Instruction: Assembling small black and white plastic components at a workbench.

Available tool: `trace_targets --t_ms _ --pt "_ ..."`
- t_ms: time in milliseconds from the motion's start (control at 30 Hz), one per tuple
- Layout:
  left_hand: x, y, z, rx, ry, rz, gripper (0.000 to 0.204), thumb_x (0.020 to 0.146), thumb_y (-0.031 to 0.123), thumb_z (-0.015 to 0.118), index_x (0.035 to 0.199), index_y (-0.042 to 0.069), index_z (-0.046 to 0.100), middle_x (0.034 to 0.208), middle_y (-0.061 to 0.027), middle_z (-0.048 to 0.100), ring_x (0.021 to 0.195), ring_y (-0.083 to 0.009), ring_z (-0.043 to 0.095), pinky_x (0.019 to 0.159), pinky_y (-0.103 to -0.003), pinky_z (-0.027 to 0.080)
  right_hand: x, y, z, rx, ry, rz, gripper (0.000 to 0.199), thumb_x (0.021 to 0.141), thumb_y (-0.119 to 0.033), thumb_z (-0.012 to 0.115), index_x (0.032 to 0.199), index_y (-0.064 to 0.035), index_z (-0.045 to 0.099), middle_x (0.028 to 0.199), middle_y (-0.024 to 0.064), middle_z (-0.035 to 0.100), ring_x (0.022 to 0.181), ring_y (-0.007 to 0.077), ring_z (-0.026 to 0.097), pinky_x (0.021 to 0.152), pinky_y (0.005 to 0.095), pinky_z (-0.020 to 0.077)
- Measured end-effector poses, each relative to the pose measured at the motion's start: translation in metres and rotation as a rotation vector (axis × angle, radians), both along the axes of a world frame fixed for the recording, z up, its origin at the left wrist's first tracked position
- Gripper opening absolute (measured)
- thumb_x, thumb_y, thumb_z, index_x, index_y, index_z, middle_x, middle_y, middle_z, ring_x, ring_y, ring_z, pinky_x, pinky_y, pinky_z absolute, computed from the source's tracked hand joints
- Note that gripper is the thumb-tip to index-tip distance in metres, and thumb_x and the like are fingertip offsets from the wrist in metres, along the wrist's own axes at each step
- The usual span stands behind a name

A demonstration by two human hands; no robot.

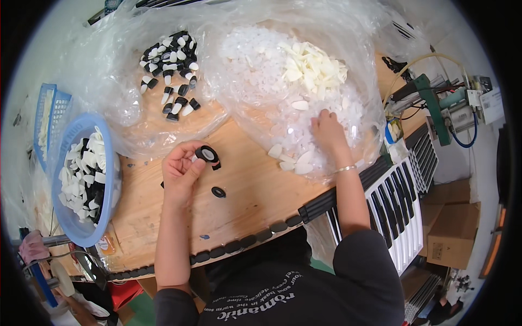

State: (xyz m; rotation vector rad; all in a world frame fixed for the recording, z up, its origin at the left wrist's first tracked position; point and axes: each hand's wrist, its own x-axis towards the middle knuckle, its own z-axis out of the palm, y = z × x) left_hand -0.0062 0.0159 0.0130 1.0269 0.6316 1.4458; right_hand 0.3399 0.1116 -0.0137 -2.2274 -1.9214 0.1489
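My left hand point(184, 169) pinches a black ring-shaped cap point(206, 154) with a pale round insert showing in its opening. Just below that hand, a loose black ring point(218, 192) lies on the wooden table point(157, 217). My right hand point(329, 133) is down in a spread heap of small clear plastic pieces point(348, 108) on a plastic sheet. Its fingers are curled among the pieces, and whatever they grip is too small to make out. Cream-coloured flat tips point(312, 68) are piled beyond it, and several loose ones point(291, 159) lie to its left.
Black-and-white capped pieces point(174, 60) are heaped on clear plastic sheeting point(114, 81) at the far left. A blue basin point(113, 185) holds more parts, beside a blue basket point(65, 103). Right stand a green-framed machine point(429, 108) and black-and-white strips point(397, 206). Black pieces line the table's near edge.
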Motion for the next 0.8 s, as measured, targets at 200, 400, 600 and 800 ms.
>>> trace_targets --t_ms 200,400,600,800 --pt "-0.003 -0.002 -0.002 -0.019 0.099 0.002 0.035 0.084 0.018 0.07 0.109 -0.003 0.057 0.1 -0.0097 0.063 0.088 -0.0146 0.06 0.08 -0.028 0.049 -0.049 -0.01 -0.002 0.019 0.211 0.175 0.036 0.089 -0.027 0.055 0.108 0.0034 0.047 0.108 0.0308 0.052 0.098 0.0455 0.055 0.08 0.0485 0.0479" --pt "-0.007 -0.002 -0.003 -0.002 0.109 -0.004 0.036 0.085 0.018 0.069 0.11 -0.004 0.057 0.103 -0.0101 0.062 0.09 -0.0154 0.06 0.08 -0.028 0.049 -0.014 0.016 0.025 0.081 0.225 -0.019 0.025 0.082 -0.022 0.062 0.097 -0.0023 0.058 0.098 0.022 0.061 0.09 0.0417 0.061 0.076 0.0483 0.05" --pt "-0.004 -0.003 0.002 -0.013 0.097 -0.002 0.035 0.085 0.018 0.07 0.109 -0.003 0.057 0.1 -0.0098 0.063 0.087 -0.0154 0.06 0.08 -0.027 0.048 0.044 0.034 0.011 0.175 -0.046 -0.079 0.017 0.077 -0.016 0.062 0.087 -0.0024 0.064 0.093 0.0184 0.063 0.092 0.0371 0.062 0.074 0.0455 0.0507" --pt "-0.004 0.0 -0.004 0.035 0.013 -0.007 0.028 0.084 -0.002 0.062 0.111 -0.005 0.056 0.1 -0.011 0.064 0.086 -0.0158 0.063 0.079 -0.027 0.05 0.034 0.039 0.016 0.103 -0.024 -0.042 0.016 0.078 -0.016 0.061 0.079 -0.0003 0.063 0.089 0.0179 0.066 0.084 0.0371 0.063 0.074 0.0458 0.051"
